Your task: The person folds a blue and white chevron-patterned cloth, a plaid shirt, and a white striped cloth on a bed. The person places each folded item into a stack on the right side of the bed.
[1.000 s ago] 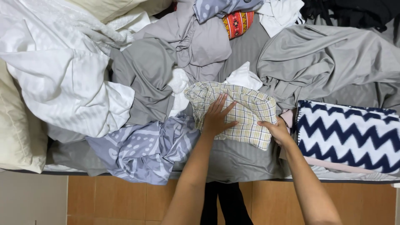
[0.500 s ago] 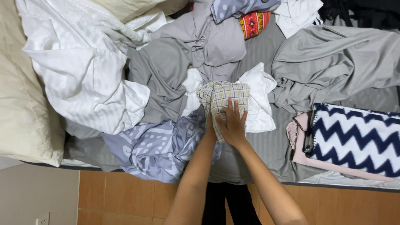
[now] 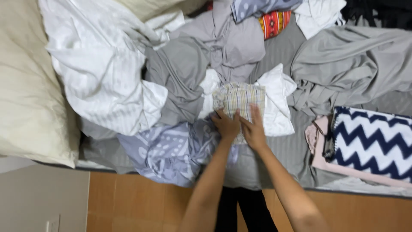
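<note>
Both hands, left (image 3: 226,124) and right (image 3: 254,131), lay flat and open on the checked cloth (image 3: 240,101), pressing rather than clasping it; it sat folded small on the bed (image 3: 279,150). Beside it a zigzag stack (image 3: 369,144) looked finished, while the white sheet (image 3: 103,73) and grey clothes (image 3: 352,64) remained unfolded.

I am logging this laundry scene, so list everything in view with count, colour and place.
Checked cloth: one, pale yellow plaid, folded small, centre, under both hands.
White cloth: one, white, beneath and right of the checked cloth.
Patterned sheet: one, lavender with white marks, lower centre-left.
White sheet: one, white, crumpled, upper left.
Grey clothes: several, grey, centre and upper right.
Zigzag cloth: one, navy and white, folded, right.
Pink cloth: one, pink, under the zigzag cloth.
Striped cloth: one, red-orange, top.
Pillow: one, cream, left.
Floor: wooden, bottom.
Left hand: flat on the checked cloth.
Right hand: flat on it, no grip.
</note>
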